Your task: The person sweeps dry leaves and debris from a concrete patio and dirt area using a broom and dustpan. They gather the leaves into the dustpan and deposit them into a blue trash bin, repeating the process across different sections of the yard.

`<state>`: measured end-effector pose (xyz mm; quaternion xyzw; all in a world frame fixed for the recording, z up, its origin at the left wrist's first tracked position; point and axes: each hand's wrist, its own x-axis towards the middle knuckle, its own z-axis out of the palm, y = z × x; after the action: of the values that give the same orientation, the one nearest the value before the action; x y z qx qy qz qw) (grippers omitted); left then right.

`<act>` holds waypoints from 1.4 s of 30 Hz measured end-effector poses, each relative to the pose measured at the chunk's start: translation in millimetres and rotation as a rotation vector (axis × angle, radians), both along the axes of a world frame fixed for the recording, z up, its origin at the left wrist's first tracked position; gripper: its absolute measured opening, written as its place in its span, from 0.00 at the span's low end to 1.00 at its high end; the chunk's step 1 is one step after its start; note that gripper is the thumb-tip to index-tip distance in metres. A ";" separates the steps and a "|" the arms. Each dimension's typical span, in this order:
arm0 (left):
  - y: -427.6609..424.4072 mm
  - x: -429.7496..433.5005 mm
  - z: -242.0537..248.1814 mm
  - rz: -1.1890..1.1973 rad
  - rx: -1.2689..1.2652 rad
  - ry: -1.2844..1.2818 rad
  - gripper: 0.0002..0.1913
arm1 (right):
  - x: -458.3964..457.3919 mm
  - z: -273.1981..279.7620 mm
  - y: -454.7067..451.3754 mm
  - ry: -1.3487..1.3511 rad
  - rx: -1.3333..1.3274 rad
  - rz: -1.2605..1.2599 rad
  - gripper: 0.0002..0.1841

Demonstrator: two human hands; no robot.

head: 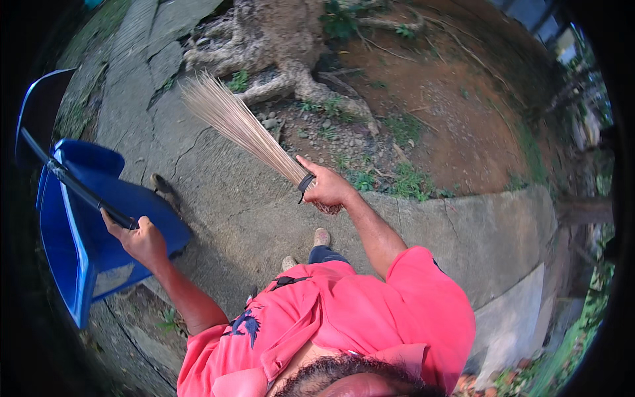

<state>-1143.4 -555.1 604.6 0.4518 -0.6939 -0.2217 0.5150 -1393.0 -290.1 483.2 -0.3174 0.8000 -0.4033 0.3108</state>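
Observation:
My right hand [327, 184] is closed round the bound end of a stick broom [243, 130], just by its black tie. The broom's bristles fan out up and to the left, over the concrete and the edge of the tree roots. At the left, my left hand [144, 241] grips a dark pole [87, 191], which slants up to a curved, dark blue-rimmed piece [37, 111]. Below and behind that pole is a blue plastic bin [131, 198], its opening facing left. Whether my left hand also touches the bin, I cannot tell.
Cracked concrete path [238, 198] runs under my feet. Thick tree roots [317, 92] rise at the top centre, with stones, weeds and bare soil [446, 124] to their right. A curved concrete edge [471, 203] borders the soil. Small plants [171, 320] grow at the lower left.

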 end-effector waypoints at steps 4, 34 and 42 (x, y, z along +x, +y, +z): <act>36.5 -77.3 -20.0 -0.275 0.037 -0.071 0.40 | -8.1 -23.7 96.0 -0.106 -0.168 -0.350 0.55; 594.1 -662.5 -152.8 -1.575 0.200 -0.741 0.42 | -275.0 -83.3 625.8 -0.190 -0.771 -1.424 0.49; 695.6 -788.1 -160.4 -1.749 0.307 -0.744 0.41 | -377.4 -103.5 724.6 -0.206 -0.742 -1.658 0.40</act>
<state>-1931.5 140.6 444.2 -0.1216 -0.8677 -0.4579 -0.1504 -1770.4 434.5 379.7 0.3170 0.5590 -0.7549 -0.1308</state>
